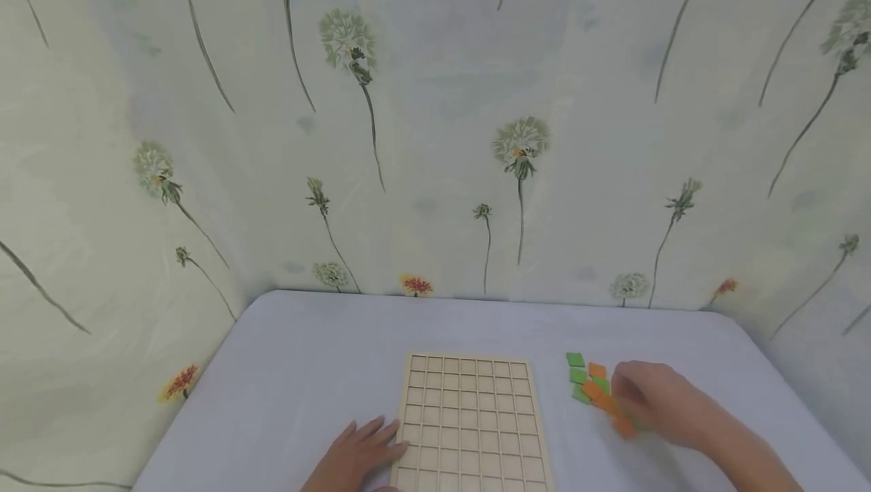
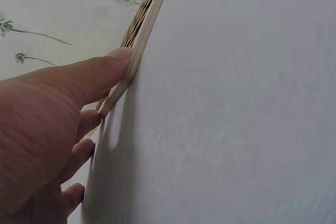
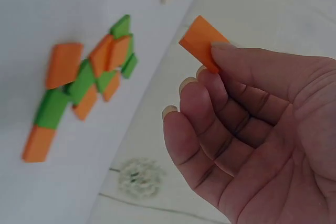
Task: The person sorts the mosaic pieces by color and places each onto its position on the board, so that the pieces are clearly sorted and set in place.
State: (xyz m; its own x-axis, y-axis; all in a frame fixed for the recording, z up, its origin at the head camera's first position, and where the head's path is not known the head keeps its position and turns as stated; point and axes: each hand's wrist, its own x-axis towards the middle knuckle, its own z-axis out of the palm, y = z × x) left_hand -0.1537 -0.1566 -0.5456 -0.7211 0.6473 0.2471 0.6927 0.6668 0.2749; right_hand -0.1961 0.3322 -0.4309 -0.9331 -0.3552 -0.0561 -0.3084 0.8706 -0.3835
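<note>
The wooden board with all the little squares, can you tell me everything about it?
The board is a pale, thin wooden grid of small square cells, all empty as far as visible. It lies flat on the table, its near edge cut off by the head view. The left hand touches its left edge, thumb pressed against the rim. Green and orange tiles lie apart, to its right.

Makeshift tabletop booth: dandelion-print cloth backdrop point(image 1: 435, 137)
</note>
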